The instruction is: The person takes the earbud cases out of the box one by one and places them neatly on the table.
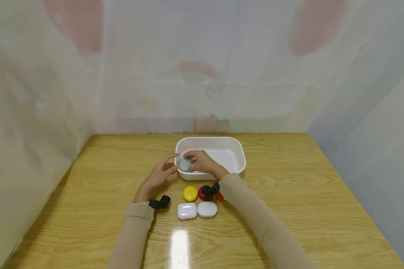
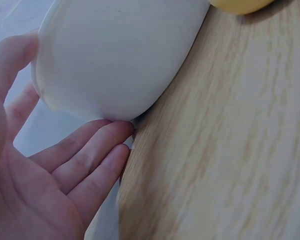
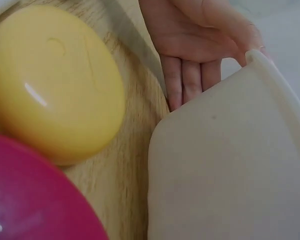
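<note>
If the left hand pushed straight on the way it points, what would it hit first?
The left end of the white, rounded-rectangular, plastic-looking tub. In its wrist view the left hand appears to touch the outer wall, though exact contact is hard to judge.

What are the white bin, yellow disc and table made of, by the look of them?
The bin looks like plastic: smooth, fairly matte, with moulded-looking rounded corners. The yellow disc is probably plastic, its glossy surface catching a small highlight. The table shows wood grain and a shiny reflection: varnished wood or laminate, unclear which.
</note>
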